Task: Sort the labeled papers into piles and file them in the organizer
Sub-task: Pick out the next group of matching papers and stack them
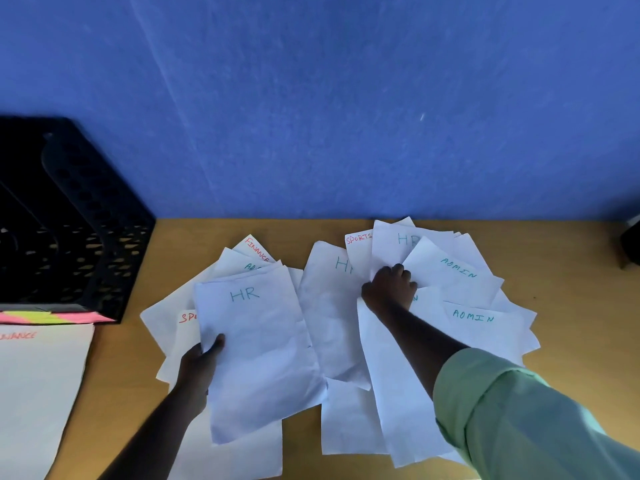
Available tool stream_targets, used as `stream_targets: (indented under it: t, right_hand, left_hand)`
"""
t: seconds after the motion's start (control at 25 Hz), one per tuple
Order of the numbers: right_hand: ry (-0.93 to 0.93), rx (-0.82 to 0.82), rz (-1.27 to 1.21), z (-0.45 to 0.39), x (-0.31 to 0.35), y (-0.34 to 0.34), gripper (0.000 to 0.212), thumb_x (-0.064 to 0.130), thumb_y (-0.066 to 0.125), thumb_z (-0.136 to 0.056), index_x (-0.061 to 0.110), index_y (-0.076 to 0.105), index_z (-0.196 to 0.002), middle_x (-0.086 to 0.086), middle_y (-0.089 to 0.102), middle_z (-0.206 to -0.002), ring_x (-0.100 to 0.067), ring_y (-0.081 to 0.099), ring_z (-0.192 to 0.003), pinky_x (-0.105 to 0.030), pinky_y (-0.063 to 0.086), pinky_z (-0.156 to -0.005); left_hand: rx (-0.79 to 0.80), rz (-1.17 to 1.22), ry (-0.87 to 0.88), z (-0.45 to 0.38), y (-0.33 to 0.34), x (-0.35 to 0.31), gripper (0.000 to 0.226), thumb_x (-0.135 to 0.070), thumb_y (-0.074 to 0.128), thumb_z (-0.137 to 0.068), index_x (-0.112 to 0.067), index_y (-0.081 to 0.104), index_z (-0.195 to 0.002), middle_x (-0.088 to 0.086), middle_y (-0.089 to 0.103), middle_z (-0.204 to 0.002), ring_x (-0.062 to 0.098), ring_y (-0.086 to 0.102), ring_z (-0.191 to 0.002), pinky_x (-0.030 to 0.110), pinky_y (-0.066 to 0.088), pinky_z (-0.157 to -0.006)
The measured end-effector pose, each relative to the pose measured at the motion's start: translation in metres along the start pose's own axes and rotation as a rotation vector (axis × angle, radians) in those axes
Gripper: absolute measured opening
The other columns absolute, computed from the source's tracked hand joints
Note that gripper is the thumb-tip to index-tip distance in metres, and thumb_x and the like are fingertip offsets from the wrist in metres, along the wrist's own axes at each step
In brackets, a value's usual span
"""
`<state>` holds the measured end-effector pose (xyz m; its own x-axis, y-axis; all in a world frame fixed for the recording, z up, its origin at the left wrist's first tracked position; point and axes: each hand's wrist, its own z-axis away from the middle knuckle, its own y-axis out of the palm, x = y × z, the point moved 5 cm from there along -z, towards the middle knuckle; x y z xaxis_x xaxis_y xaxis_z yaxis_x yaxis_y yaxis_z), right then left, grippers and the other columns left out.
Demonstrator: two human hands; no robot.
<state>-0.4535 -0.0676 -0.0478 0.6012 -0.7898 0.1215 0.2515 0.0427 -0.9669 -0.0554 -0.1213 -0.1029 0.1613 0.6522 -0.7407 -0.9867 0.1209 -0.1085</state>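
Several white labeled papers lie fanned over the wooden desk (114,368). My left hand (199,367) holds an HR sheet (258,351) by its left edge, thumb on top. My right hand (389,287) has its fingers curled on the lower edge of another HR sheet (398,251) at the back. A third HR sheet (327,306) lies between my hands. ADMIN sheets (450,275) (485,327) sit to the right, and SPORTS (358,249) and FINANCE (254,249) sheets peek out behind. A separate FINANCE sheet (38,393) lies at the left. The black mesh organizer (72,220) stands at the back left.
Pink and yellow sticky notes (52,317) lie at the organizer's foot. A blue wall (346,98) rises right behind the desk. A dark object (632,237) shows at the far right edge. Bare desk shows between the left FINANCE sheet and the fanned papers.
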Motion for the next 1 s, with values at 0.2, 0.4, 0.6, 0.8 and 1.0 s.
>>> stream_targets:
  t: [0.2, 0.4, 0.6, 0.8, 1.0]
  right_hand:
    - [-0.041, -0.046, 0.039, -0.001, -0.001, -0.008, 0.021, 0.024, 0.056, -0.088, 0.012, 0.070, -0.099, -0.006, 0.065, -0.106, -0.029, 0.060, -0.104, -0.040, 0.046, -0.092]
    - [-0.253, -0.258, -0.282, 0.039, 0.040, -0.032, 0.022, 0.019, 0.060, -0.080, 0.002, 0.068, -0.092, -0.015, 0.069, -0.101, -0.034, 0.062, -0.103, -0.039, 0.054, -0.084]
    - [-0.462, -0.068, -0.464, 0.125, 0.107, 0.009, 0.020, 0.023, 0.056, -0.090, 0.005, 0.062, -0.095, -0.017, 0.066, -0.099, -0.035, 0.067, -0.090, -0.040, 0.054, -0.078]
    - [-0.580, 0.209, -0.409, 0.187, 0.149, 0.059, 0.026, 0.037, 0.050, -0.101, 0.013, 0.059, -0.103, -0.009, 0.069, -0.106, -0.028, 0.069, -0.097, -0.031, 0.054, -0.083]
    - [-0.662, 0.506, -0.616, 0.215, 0.164, 0.079, 0.025, 0.032, 0.051, -0.105, 0.015, 0.066, -0.116, -0.005, 0.071, -0.125, -0.022, 0.066, -0.114, -0.024, 0.050, -0.094]
  left_hand:
    - [0.051, -0.087, 0.027, -0.002, -0.001, 0.002, 0.030, -0.012, 0.071, -0.089, -0.011, 0.064, -0.118, 0.011, 0.071, -0.112, 0.036, 0.067, -0.100, 0.056, 0.053, -0.092]
    - [-0.013, -0.175, 0.097, 0.001, 0.001, -0.004, 0.028, -0.031, 0.063, -0.095, -0.013, 0.059, -0.116, 0.009, 0.068, -0.105, 0.032, 0.065, -0.098, 0.049, 0.055, -0.090]
    - [-0.026, -0.164, 0.156, 0.008, 0.004, 0.002, 0.032, -0.012, 0.052, -0.100, -0.011, 0.050, -0.132, 0.011, 0.062, -0.121, 0.034, 0.059, -0.112, 0.047, 0.051, -0.096]
    - [0.239, 0.182, 0.041, 0.016, 0.007, 0.004, 0.035, -0.031, 0.047, -0.103, -0.015, 0.049, -0.134, 0.022, 0.060, -0.122, 0.044, 0.058, -0.115, 0.066, 0.045, -0.099]
    - [0.111, 0.007, 0.023, 0.019, -0.016, 0.005, 0.029, -0.034, 0.066, -0.092, -0.016, 0.065, -0.115, 0.012, 0.073, -0.104, 0.036, 0.069, -0.097, 0.054, 0.058, -0.086]
